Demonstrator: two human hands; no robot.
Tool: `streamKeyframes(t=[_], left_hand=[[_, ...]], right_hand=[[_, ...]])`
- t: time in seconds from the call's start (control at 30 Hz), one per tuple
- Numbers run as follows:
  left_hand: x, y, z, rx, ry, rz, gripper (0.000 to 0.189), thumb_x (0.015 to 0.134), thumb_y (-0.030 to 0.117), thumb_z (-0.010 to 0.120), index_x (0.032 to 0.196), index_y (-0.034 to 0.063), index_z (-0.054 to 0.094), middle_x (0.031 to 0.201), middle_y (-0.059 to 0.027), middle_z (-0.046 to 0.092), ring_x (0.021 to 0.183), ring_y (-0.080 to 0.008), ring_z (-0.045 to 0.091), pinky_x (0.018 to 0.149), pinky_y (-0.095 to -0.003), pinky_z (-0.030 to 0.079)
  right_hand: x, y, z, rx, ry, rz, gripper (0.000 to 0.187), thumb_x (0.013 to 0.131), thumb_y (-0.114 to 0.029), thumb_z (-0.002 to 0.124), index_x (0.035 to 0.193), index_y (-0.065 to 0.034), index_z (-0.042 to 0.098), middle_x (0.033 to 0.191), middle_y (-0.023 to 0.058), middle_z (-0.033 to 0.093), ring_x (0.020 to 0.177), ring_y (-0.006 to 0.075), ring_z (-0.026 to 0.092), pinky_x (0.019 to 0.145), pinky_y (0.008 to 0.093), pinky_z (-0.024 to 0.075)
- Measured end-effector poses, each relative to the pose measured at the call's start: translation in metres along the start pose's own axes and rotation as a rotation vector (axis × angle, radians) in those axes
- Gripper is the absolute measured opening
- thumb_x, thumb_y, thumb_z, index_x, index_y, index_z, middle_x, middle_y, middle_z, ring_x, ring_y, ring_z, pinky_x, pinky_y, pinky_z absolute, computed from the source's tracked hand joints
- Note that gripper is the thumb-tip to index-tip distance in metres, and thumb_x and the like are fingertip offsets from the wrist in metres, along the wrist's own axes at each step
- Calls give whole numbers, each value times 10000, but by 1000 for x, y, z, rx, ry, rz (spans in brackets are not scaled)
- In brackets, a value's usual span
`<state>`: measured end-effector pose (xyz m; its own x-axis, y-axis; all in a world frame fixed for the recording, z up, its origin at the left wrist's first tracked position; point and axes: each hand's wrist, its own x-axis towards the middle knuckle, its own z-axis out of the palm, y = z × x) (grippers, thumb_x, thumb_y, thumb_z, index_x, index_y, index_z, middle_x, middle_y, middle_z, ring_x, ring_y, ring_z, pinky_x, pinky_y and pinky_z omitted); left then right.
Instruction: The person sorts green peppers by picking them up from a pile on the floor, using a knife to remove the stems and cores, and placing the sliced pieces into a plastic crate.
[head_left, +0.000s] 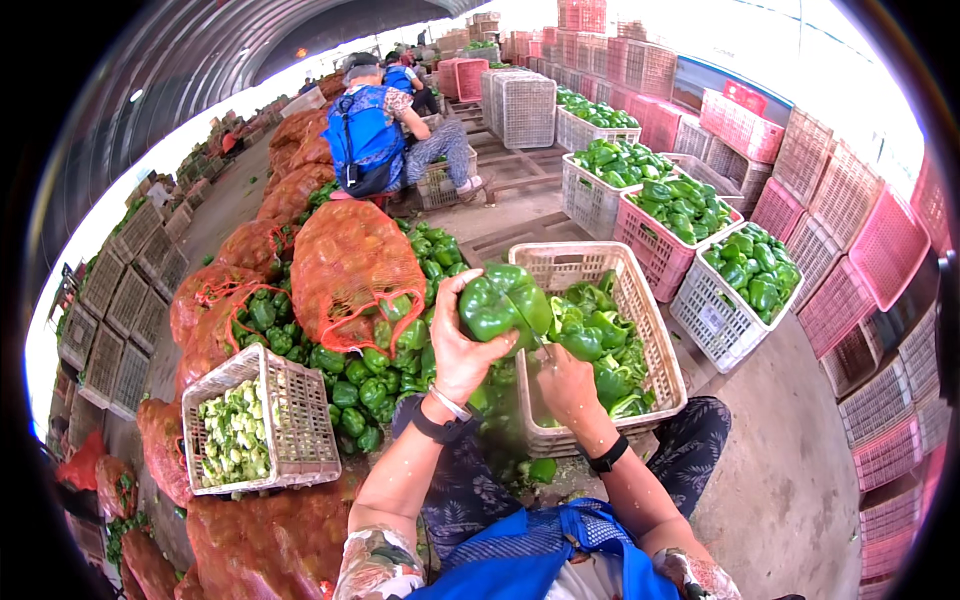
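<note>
My left hand (466, 346) grips a large green bell pepper (504, 304) from its left side and below. In my right hand (568, 384) is a small knife (538, 341), its blade against the pepper's lower right; most of the handle is hidden by my fingers. Right behind both hands stands a whitish plastic crate (658, 330) with cut green peppers (604, 337) in it. Whole bell peppers (360, 397) lie heaped left of my left hand, at the mouth of an orange mesh sack (352, 262).
A tilted crate (304, 420) of pale pepper cores stands at the left, among full mesh sacks (270, 540). Pepper-filled crates (667, 274) stand at the right, before stacks of pink and white crates (847, 180). A person in a blue vest (365, 139) sits ahead.
</note>
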<state>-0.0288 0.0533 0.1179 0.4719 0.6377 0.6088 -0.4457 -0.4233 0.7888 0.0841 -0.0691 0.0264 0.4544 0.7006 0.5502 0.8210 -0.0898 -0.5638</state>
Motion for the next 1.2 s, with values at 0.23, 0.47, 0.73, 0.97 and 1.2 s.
streamKeyframes(t=[0.23, 0.47, 0.73, 0.97, 1.2], left_hand=[[-3, -7, 14, -443, -49, -286, 657, 605, -73, 713, 1211, 29, 480, 1098, -34, 555, 1001, -155, 563, 911, -295, 460], [-2, -8, 1, -925, 51, -439, 444, 738, 2, 662, 1162, 10, 528, 1064, -88, 624, 969, -204, 626, 870, -388, 526], [-21, -47, 11, -642, -116, -574, 473, 742, -30, 658, 1193, -9, 520, 1047, -63, 621, 943, -160, 618, 845, -314, 520], [-43, -77, 3, -1074, -101, -860, 370, 804, 56, 602, 1165, 16, 534, 1044, -88, 624, 927, -223, 644, 829, -382, 548], [-52, -80, 15, -1248, 22, -766, 381, 795, 162, 604, 1145, 19, 553, 1060, -138, 634, 921, -290, 650, 840, -433, 540]], right_hand=[[-16, 38, -31, -67, 26, -55, 214, 722, -62, 562, 934, -82, 582, 884, 83, 637, 675, 316, 616, 598, 432, 494], [-37, 93, -56, -234, -24, 115, 262, 741, -81, 600, 996, -59, 654, 858, 158, 671, 775, 311, 653, 696, 364, 524], [33, -10, -64, 161, -105, 48, 798, 673, -339, 760, 1306, 37, 455, 1088, 179, 653, 925, 189, 623, 838, 313, 481], [7, 59, -41, 1264, -252, 630, 350, 745, -199, 659, 1012, 16, 588, 795, 65, 616, 542, 159, 560, 472, 275, 467], [-3, 17, -27, 1679, 97, 671, 224, 783, -180, 614, 906, 3, 573, 713, 47, 579, 453, 95, 450, 417, 244, 394]])
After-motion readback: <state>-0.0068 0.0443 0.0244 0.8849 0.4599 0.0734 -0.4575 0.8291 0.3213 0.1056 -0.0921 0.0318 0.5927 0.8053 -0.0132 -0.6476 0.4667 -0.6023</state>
